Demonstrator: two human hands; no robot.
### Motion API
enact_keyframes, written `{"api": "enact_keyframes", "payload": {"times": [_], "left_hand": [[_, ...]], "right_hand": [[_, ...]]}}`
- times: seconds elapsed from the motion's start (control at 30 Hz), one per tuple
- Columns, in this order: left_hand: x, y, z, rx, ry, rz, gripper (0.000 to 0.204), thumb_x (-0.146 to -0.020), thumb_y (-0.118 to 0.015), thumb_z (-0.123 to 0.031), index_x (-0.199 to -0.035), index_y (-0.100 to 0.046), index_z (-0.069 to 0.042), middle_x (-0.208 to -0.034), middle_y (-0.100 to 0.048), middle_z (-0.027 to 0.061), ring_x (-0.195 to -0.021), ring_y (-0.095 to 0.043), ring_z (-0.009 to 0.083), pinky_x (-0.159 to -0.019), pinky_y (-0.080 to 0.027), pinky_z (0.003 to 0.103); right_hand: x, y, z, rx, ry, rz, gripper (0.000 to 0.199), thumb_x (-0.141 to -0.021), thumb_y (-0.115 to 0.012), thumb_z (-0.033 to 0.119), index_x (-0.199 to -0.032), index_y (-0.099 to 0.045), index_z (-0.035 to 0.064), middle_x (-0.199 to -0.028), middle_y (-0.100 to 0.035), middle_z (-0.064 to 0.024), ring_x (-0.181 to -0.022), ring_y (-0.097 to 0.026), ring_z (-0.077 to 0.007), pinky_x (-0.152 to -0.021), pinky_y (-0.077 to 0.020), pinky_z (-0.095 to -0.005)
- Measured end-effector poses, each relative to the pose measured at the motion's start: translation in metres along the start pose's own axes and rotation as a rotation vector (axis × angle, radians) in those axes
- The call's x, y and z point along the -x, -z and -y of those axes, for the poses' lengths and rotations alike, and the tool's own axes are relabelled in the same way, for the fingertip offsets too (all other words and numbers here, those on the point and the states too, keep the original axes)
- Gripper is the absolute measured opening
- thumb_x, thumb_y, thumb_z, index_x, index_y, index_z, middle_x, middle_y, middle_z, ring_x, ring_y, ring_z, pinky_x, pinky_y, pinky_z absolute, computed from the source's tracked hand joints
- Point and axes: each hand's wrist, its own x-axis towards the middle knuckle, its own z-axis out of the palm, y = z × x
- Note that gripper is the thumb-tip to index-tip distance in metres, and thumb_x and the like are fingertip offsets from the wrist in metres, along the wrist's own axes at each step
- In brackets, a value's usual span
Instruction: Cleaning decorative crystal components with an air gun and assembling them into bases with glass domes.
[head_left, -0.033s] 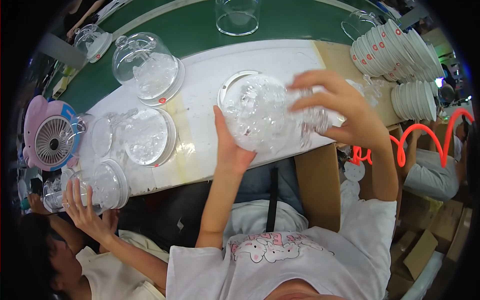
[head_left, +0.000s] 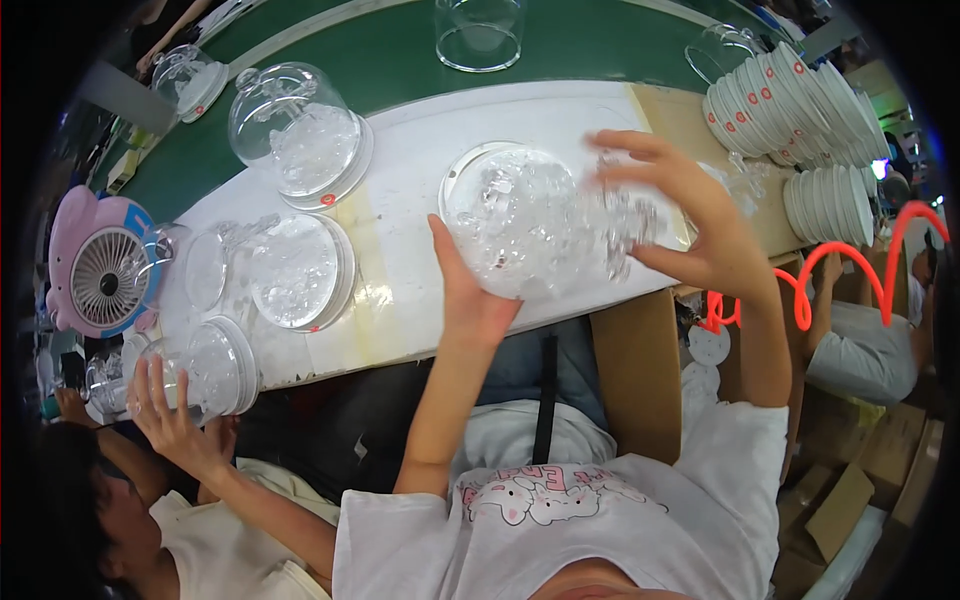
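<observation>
A round white base (head_left: 462, 180) tilts at the middle of the white worktable. Over it spreads a glossy, clear, lumpy piece (head_left: 520, 215), its exact shape hard to make out. My left hand (head_left: 478, 305) grips the near left side, thumb stretched up along the edge; its other fingers are hidden underneath. My right hand (head_left: 700, 215) curves around a clear knobbly part (head_left: 628, 225) at the right, thumb below and fingers above. Motion smears the right fingertips and that part, and I cannot tell whether it joins the lumpy piece.
At left stand a clear-domed set (head_left: 300, 135), another white base with clear pieces (head_left: 295, 270) and a pink fan (head_left: 105, 265). A co-worker's hand (head_left: 175, 425) touches a clear dome. Stacked white discs (head_left: 770, 100) and a red coiled hose (head_left: 850, 265) are at right. A clear cylinder (head_left: 478, 40) stands behind.
My right hand and the clear part in it have shifted slightly to the right. The clear piece over the base has turned a little. My left hand keeps its grip.
</observation>
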Motion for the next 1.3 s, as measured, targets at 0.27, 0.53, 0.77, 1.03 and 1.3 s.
{"api": "enact_keyframes", "payload": {"times": [0.27, 0.53, 0.77, 1.03, 1.3], "left_hand": [[-0.006, 0.015, 0.041, -0.128, -0.255, 0.011, 0.08, -0.083, -0.034, -0.065, -0.14, -0.015, -0.011, -0.141, -0.025, 0.008, -0.127, -0.03, 0.0228, -0.105, -0.025, 0.038], [0.0, 0.052, -0.021, -1.472, -0.716, -0.014, 0.097, -0.067, -0.074, -0.038, -0.137, -0.019, 0.002, -0.139, -0.025, 0.021, -0.132, -0.02, 0.0313, -0.107, -0.018, 0.04], [-0.01, 0.06, -0.011, -1.83, -0.626, -0.077, 0.118, -0.052, -0.083, -0.028, -0.138, -0.009, 0.004, -0.141, -0.014, 0.0267, -0.132, -0.011, 0.0408, -0.106, -0.017, 0.047], [-0.019, 0.068, 0.002, -1.903, -0.708, -0.107, 0.116, -0.052, -0.083, -0.026, -0.136, -0.009, 0.006, -0.14, -0.017, 0.025, -0.131, -0.014, 0.0415, -0.104, -0.018, 0.053], [-0.019, 0.071, 0.002, -1.96, -0.702, -0.087, 0.111, -0.056, -0.081, -0.029, -0.135, -0.012, 0.007, -0.139, -0.018, 0.0252, -0.132, -0.015, 0.0399, -0.104, -0.017, 0.052]], "right_hand": [[-0.003, -0.051, -0.02, -0.738, -0.727, -0.481, 0.041, -0.083, -0.057, 0.023, -0.115, -0.049, -0.0006, -0.106, -0.059, -0.0117, -0.091, -0.059, -0.0158, -0.075, -0.0446, -0.024], [-0.032, -0.034, -0.072, -0.486, -0.632, -0.405, 0.028, -0.079, -0.065, 0.028, -0.09, -0.064, 0.0022, -0.077, -0.065, -0.0064, -0.067, -0.063, -0.012, -0.058, -0.0452, -0.0201], [-0.069, -0.044, -0.085, -0.289, -0.54, -0.22, 0.028, -0.075, -0.068, 0.031, -0.083, -0.067, 0.0041, -0.07, -0.064, -0.0057, -0.063, -0.063, -0.0123, -0.055, -0.047, -0.0218], [-0.076, -0.059, -0.084, -0.055, -0.473, -0.158, 0.026, -0.073, -0.067, 0.031, -0.083, -0.068, 0.0062, -0.067, -0.064, -0.0102, -0.055, -0.06, -0.0188, -0.057, -0.0474, -0.0291], [-0.081, -0.059, -0.093, -0.119, -0.482, -0.012, 0.024, -0.076, -0.065, 0.025, -0.081, -0.063, 0.0021, -0.067, -0.062, -0.0082, -0.058, -0.061, -0.0133, -0.056, -0.0473, -0.0243]]}}
